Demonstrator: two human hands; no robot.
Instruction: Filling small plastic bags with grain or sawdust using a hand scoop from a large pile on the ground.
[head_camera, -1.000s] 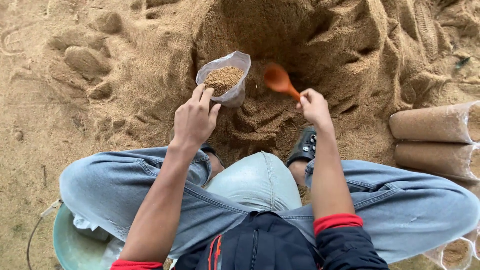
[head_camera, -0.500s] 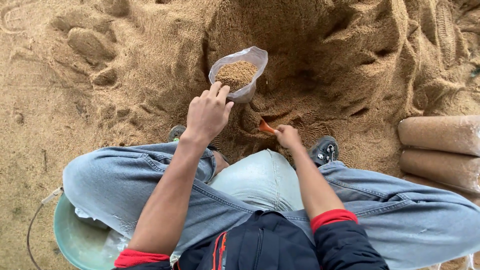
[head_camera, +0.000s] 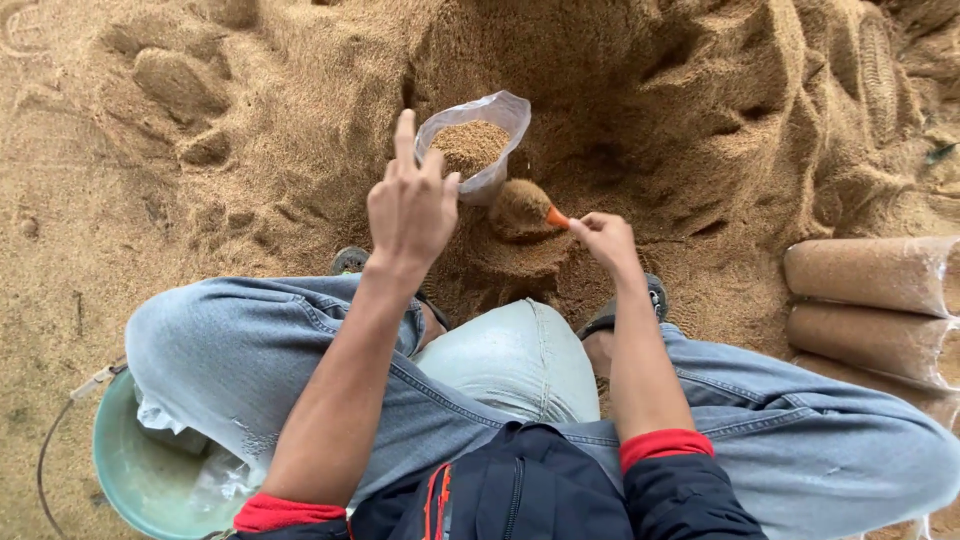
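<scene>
Meanwhile, the left hand pinched the clear bag rim, other fingers spread, while the right hand gripped a heaped orange scoop.

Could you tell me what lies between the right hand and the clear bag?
In the head view, a heaped orange scoop lies between the right hand and the clear bag.

One open clear plastic bag, part-filled with brown sawdust, stands upright centre. Filled cylindrical bags lie stacked at right edge.
</scene>
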